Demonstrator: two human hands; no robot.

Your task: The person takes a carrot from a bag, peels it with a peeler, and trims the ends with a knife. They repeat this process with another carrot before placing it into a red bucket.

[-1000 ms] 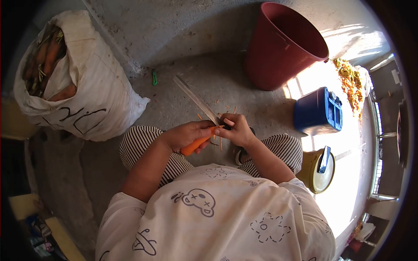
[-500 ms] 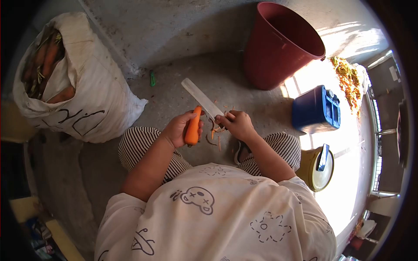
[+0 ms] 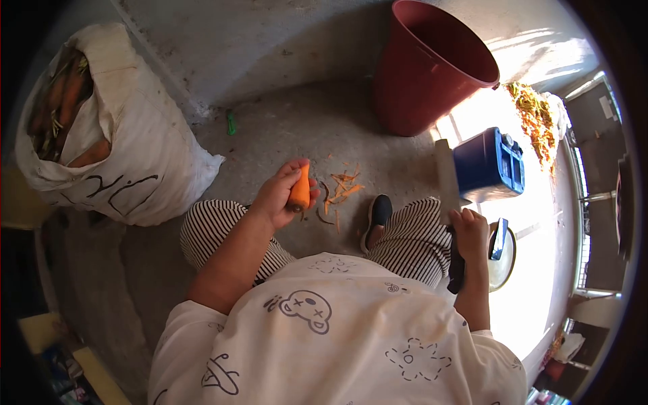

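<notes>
In my left hand [image 3: 278,196] is an orange carrot [image 3: 300,191], held upright over my left knee's inner side, its dark stem end toward me. Out to the right, beside my right knee, my right hand [image 3: 470,233] is closed round a long knife [image 3: 447,177] whose pale, wide blade points away from me. Part of a dark handle shows below that hand. Orange peelings [image 3: 343,189] lie scattered on the floor between my feet.
At the left stands a white sack [image 3: 152,135] of carrots. A red bucket [image 3: 432,74], a blue jerrycan [image 3: 482,165] and a lidded tub [image 3: 503,263] with a phone are on the right. A small green object [image 3: 231,123] lies on the floor.
My right hand has swung right with the knife, away from the carrot and out past my right knee. The carrot, still in my left hand, has tilted slightly.
</notes>
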